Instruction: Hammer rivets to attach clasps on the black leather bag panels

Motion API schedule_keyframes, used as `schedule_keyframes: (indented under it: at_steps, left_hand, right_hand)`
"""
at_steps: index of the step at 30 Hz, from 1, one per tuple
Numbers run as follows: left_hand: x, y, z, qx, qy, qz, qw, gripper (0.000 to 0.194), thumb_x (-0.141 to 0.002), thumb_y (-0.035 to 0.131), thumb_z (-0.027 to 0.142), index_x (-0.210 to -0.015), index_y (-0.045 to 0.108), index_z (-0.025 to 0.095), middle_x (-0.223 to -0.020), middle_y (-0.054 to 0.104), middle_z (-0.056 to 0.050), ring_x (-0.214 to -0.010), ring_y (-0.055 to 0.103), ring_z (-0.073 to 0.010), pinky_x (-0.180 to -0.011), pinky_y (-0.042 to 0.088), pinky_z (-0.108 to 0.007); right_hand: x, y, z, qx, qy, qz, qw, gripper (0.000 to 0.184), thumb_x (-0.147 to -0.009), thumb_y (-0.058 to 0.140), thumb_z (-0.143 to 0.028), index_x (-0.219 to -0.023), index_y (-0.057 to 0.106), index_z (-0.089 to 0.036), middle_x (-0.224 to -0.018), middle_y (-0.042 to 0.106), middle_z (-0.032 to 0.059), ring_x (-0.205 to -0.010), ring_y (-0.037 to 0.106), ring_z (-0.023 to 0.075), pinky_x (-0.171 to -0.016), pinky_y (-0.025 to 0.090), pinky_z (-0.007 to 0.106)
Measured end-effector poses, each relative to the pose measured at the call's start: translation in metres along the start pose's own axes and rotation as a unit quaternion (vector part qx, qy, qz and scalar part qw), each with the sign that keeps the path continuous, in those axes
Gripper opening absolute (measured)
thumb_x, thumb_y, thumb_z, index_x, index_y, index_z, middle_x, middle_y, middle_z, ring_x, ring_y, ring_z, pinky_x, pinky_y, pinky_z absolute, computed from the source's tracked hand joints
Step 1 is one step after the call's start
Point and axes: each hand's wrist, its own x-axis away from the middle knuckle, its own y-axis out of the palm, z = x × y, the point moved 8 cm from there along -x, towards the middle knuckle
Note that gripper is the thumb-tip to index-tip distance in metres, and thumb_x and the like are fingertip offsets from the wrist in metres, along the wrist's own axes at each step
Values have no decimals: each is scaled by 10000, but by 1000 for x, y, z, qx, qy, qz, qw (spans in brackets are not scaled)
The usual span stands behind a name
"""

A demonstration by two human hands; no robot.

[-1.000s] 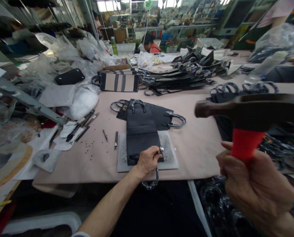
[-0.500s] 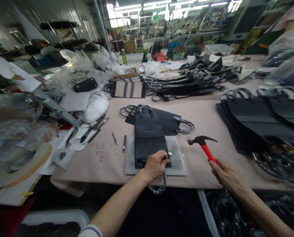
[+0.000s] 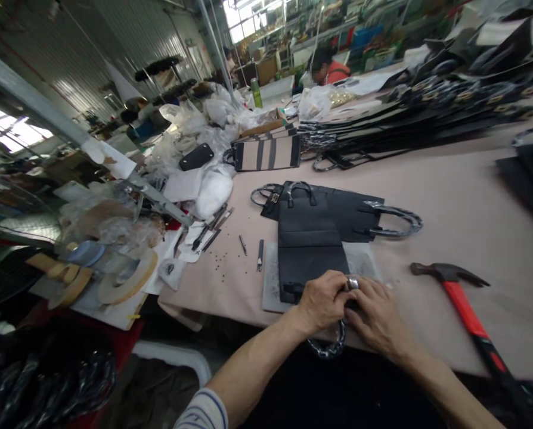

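Observation:
A flat black bag panel (image 3: 311, 256) lies on a white board (image 3: 273, 298), with a plastic-wrapped handle (image 3: 327, 348) hanging past the table's front edge. My left hand (image 3: 322, 301) is closed on the panel's lower right corner. Against it, my right hand (image 3: 378, 313) has bent fingers at the same corner. A small silvery metal piece (image 3: 352, 283) shows between the hands; its exact kind is unclear. What the fingertips press on is mostly hidden. To the right lies a claw hammer (image 3: 465, 310) with a red and black handle, apart from both hands.
Another black bag panel (image 3: 360, 208) lies under the first. A punch-like rod (image 3: 243, 244) and a flat metal tool (image 3: 260, 256) rest left of the board, near scattered tiny dark bits. Stacked bag pieces (image 3: 391, 131) stand behind. A person (image 3: 335, 71) sits across the table.
My right hand has let go of the hammer, which now lies on the table, and has come over to my left hand at the panel's corner. The view has turned left.

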Motion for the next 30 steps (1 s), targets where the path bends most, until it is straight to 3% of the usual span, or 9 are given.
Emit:
schedule_keyframes:
  at_steps: [5,9,12,16,19,22,24,27,30]
  left_hand:
    - [0,-5,-23,83,-95,56,990,92,-898,664,187,-982,701,181,-1027,733,-69,-991,695,-213,-943,576,-333]
    - [0,-14,-53,219,-253,132,933,125,-888,669,244,-977,701,163,-892,743,-52,-783,707,-183,-746,595,-299]
    - [-3,-33,-51,239,-248,134,929,137,-878,678,265,-965,707,165,-872,743,-45,-792,706,-171,-760,577,-275]
    - [11,-102,-66,182,-266,186,928,231,-924,616,392,-920,669,167,-848,705,-39,-740,675,-165,-686,557,-261]
    - [30,-172,-98,-23,-330,185,925,293,-945,569,404,-825,661,152,-782,694,-61,-744,668,-190,-684,519,-269]
    - [52,-230,-132,-263,-419,114,862,304,-934,591,368,-741,661,143,-781,712,-120,-837,693,-253,-759,499,-314]
    - [64,-250,-142,-330,-448,65,828,310,-929,596,369,-755,687,130,-835,729,-175,-892,702,-304,-784,498,-353]
    - [65,-251,-119,-337,-401,72,849,292,-921,592,368,-875,730,115,-938,745,-194,-921,705,-318,-810,514,-378]
    - [48,-246,-63,-283,-258,190,904,301,-965,558,382,-1076,724,156,-1032,746,-111,-942,696,-253,-845,544,-355]
  right_hand:
    - [5,17,1,21,2,-10,1000,415,-989,487,-362,-1348,594,-184,-1376,597,164,-1257,538,369,-1068,405,602]
    - [4,15,4,27,-6,-9,1000,429,-995,500,-384,-1352,601,-167,-1371,602,168,-1237,553,372,-1065,405,601]
    - [3,15,5,15,-3,-8,1000,426,-995,503,-393,-1349,611,-183,-1378,604,158,-1235,561,366,-1064,409,594]
    - [5,16,5,11,2,-12,1000,441,-1002,495,-393,-1377,594,-183,-1395,592,159,-1273,543,368,-1085,391,599]
    - [6,17,7,4,13,-20,1000,455,-997,500,-401,-1391,582,-189,-1414,576,156,-1291,527,366,-1106,377,597]
    - [4,19,9,-3,16,-23,1000,451,-994,501,-394,-1391,580,-196,-1425,567,151,-1283,527,364,-1123,356,609]
    - [2,18,10,-6,23,-17,1000,451,-989,511,-384,-1390,585,-192,-1416,573,155,-1276,529,365,-1120,358,614]
    - [1,13,4,-13,42,-20,999,454,-963,555,-343,-1387,596,-188,-1422,572,156,-1300,518,362,-1121,366,608]
    - [-2,6,-3,-28,65,-48,996,493,-920,596,-279,-1405,587,-193,-1444,560,147,-1344,490,348,-1164,323,620]
